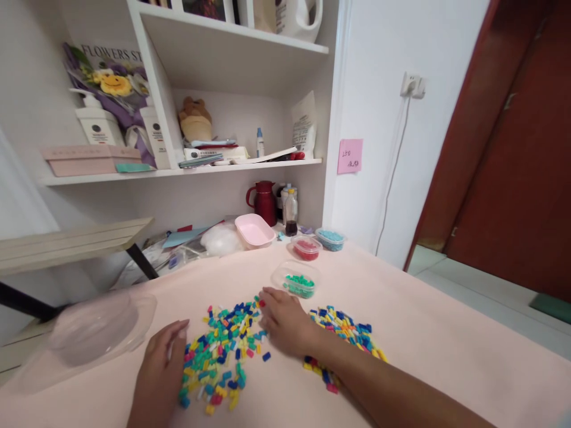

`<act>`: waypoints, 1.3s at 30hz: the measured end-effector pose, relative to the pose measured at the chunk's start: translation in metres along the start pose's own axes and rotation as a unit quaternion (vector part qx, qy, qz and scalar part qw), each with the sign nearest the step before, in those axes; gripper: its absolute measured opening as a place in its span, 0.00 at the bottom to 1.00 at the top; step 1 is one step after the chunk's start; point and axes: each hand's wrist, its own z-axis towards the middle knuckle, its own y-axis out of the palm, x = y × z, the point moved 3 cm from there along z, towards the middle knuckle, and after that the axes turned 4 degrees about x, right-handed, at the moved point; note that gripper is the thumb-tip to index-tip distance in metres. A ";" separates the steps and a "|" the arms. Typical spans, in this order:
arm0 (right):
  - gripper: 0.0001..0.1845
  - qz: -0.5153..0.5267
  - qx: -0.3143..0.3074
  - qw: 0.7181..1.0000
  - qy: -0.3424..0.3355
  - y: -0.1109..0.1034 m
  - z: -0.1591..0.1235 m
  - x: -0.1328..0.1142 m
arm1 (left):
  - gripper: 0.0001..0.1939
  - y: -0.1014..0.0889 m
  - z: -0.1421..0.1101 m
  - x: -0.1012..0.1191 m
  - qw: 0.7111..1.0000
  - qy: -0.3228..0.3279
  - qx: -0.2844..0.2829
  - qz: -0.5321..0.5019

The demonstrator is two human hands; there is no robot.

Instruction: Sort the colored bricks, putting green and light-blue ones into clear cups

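Note:
A loose pile of small plastic building blocks (223,345) in many colours lies in front of me. At the pile's left edge rests my left hand (163,362), with its fingers a little apart and nothing visible in them. My right hand (285,321) reaches across to the pile's upper right edge. Its fingers are bent together around a small red block (262,303). A second pile of mixed blocks (343,327) is partly covered by my right forearm. Just beyond that hand stands a clear tub with green blocks (300,285).
Tubs of red blocks (307,248) and light blue blocks (331,239) stand farther back, beside a pink tray (255,230). A red jug (264,202) and a bottle (291,214) are under the shelf (250,166). Clear plastic containers (96,327) lie at left, near a wooden bench (75,241).

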 end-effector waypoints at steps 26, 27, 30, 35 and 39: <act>0.10 -0.186 0.006 0.975 -0.125 -0.034 -0.074 -0.011 | 0.19 0.005 0.005 -0.005 0.991 -0.120 -0.034 -0.050; 0.10 -0.185 0.010 0.975 -0.126 -0.036 -0.076 -0.007 | 0.19 0.004 0.005 -0.005 0.991 -0.120 -0.037 -0.050; 0.11 -0.195 0.018 0.975 -0.105 -0.046 -0.074 0.007 | 0.19 0.003 0.006 -0.004 0.990 -0.122 -0.044 -0.053; 0.13 -0.202 0.023 0.977 -0.064 -0.066 -0.078 0.025 | 0.20 0.004 0.005 -0.006 0.990 -0.121 -0.049 -0.051; 0.11 -0.117 0.030 0.993 -0.002 -0.078 -0.078 0.044 | 0.20 0.005 0.004 -0.002 0.990 -0.125 -0.047 -0.048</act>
